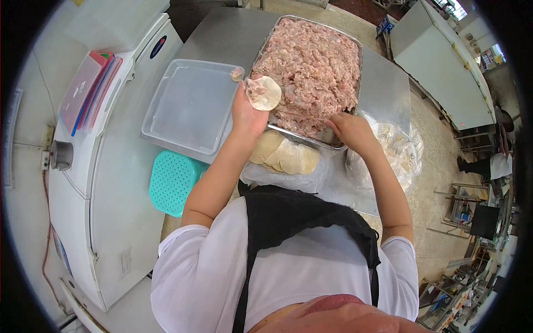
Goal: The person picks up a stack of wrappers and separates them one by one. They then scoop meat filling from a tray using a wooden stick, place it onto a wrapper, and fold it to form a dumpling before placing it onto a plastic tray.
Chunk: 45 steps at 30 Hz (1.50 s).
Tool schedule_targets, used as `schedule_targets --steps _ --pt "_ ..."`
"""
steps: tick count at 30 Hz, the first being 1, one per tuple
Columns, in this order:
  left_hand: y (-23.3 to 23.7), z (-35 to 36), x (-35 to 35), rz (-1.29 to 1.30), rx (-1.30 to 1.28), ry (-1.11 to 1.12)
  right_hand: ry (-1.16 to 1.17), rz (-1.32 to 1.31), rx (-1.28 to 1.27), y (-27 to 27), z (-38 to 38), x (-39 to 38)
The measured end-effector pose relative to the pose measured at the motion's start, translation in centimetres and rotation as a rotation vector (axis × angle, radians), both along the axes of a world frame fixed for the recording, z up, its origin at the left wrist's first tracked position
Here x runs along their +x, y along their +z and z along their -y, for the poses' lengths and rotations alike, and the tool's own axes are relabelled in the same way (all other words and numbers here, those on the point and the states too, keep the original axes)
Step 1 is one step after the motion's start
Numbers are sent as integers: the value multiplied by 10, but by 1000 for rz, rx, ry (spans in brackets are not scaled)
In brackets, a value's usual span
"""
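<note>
My left hand (248,115) holds a round, pale dumpling wrapper (268,99) at the left edge of the metal tray (361,72). Some meat lies on the wrapper's left side. Raw ground meat (311,66) is heaped in the tray. At its near right corner, my right hand (352,132) is closed on a thin, stick-like tool (313,116) that lies across the meat; its exact kind cannot be made out. Below the tray, a stack of wrappers (286,154) rests on a plastic bag.
A lidded, translucent plastic container (189,105) stands to the left, with a turquoise perforated basket (173,183) nearer me. A clear bag (388,147) of pale pieces lies right of my right hand. White freezer (130,166) at left; metal table (219,36) underneath.
</note>
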<state>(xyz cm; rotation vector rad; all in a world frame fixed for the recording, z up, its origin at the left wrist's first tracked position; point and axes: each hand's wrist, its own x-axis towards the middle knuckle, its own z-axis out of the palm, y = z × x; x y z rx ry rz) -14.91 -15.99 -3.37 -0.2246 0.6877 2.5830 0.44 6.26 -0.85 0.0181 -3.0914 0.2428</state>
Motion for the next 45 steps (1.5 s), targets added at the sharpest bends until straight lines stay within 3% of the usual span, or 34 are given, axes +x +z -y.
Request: schedule_targets --steps 6,9,10,12,13,17,19,23,25,28,32,35,38,42,44,45 --pt "3 21 1 -39 -9 10 20 243 97 -36 28 -11" --pt "-4 28 1 -10 -42 15 49 143 -472 -37 10 2" --pt "-8 29 1 5 -58 8 52 142 -468 -34 3 6" --pt "-14 27 3 17 -38 -33 -207 380 -827 -6 2 10" --pt "-17 24 4 31 -22 -81 -293 368 -961 2 6 11" --pt "3 0 23 179 95 -235 -318 250 -986 14 27 4" --pt "27 -4 29 134 130 -256 -161 -110 -751 7 46 3" --pt "23 4 16 130 182 -338 -79 -135 -512 23 41 12" --pt "5 1 8 96 160 -309 -170 -52 -132 64 54 24" --pt "19 0 8 99 89 -265 -226 -234 -117 78 82 23" --pt "69 10 15 115 112 -306 -130 -216 -177 63 77 19" --pt "59 15 4 73 128 -339 -197 -133 153 117 92 29" --pt "66 13 8 95 1 -314 -143 -283 68 107 109 29" --pt "67 14 3 98 108 -337 -160 -187 5 97 94 26" --pt "57 19 -6 -55 350 -535 -177 -366 -465 96 76 32" --pt "57 22 -5 -61 351 -537 -327 -237 -634 108 75 38"
